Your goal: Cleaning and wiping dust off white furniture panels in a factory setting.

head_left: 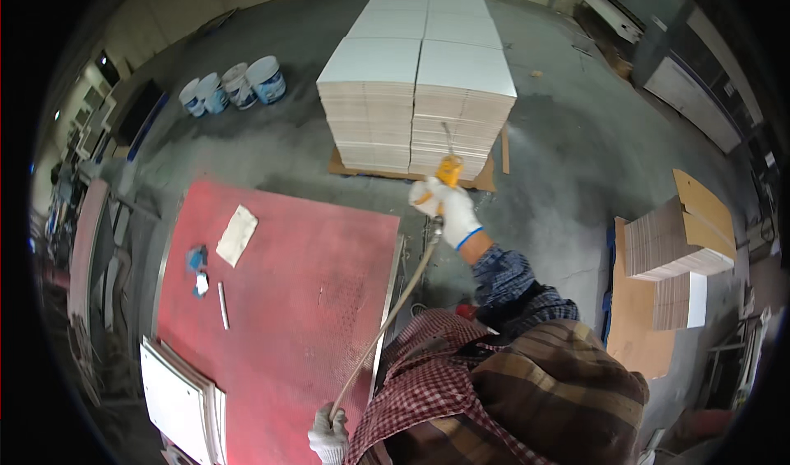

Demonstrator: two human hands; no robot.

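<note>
My right hand (457,215), in a white glove with a blue cuff edge, is closed around a yellow air blow gun (449,169). Its thin nozzle points away from me toward tall stacks of white-topped sheets (369,123). From the gun's lower end a beige air hose (401,300) runs down along the edge of a red table (304,259). Near the lower edge of the view, my gloved left hand (328,442) is wrapped round that hose, close to the tabletop.
On the red table lie a pale cloth (237,235), blue scraps (197,258), a white stick (223,305) and white panels (177,403). Several buckets (266,80) stand at the far left. At right, cardboard stacks (658,243) sit on a board-covered pallet (638,325).
</note>
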